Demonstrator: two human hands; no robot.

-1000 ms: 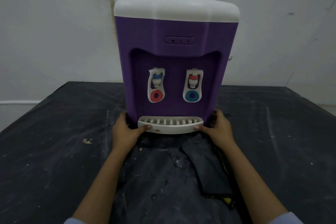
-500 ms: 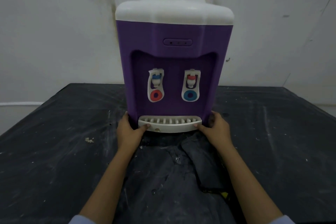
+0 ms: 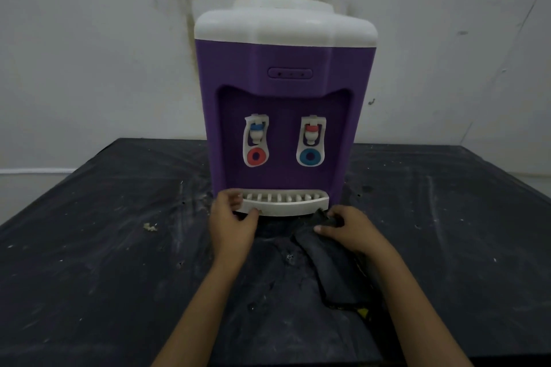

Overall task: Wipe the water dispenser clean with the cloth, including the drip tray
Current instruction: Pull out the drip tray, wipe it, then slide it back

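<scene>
A purple water dispenser (image 3: 283, 68) with a white top and two taps stands upright at the back middle of the black table. Its white slotted drip tray (image 3: 286, 204) sits at the bottom front. My left hand (image 3: 231, 225) grips the tray's left end, thumb under the front lip and fingers over the top. A dark cloth (image 3: 334, 265) lies on the table just in front of the tray, to the right. My right hand (image 3: 346, 228) pinches the cloth's far corner, right below the tray's right end.
The black table (image 3: 104, 247) is dusty, streaked with white marks, and carries a small crumb (image 3: 149, 227) at the left. A stained white wall (image 3: 89, 53) rises directly behind the dispenser. The table's left and right edges fall away to the floor.
My right hand left the tray's right end and dropped onto the cloth, taking hold of its corner. My left hand shifted its hold on the tray's left end. The dispenser stayed in place.
</scene>
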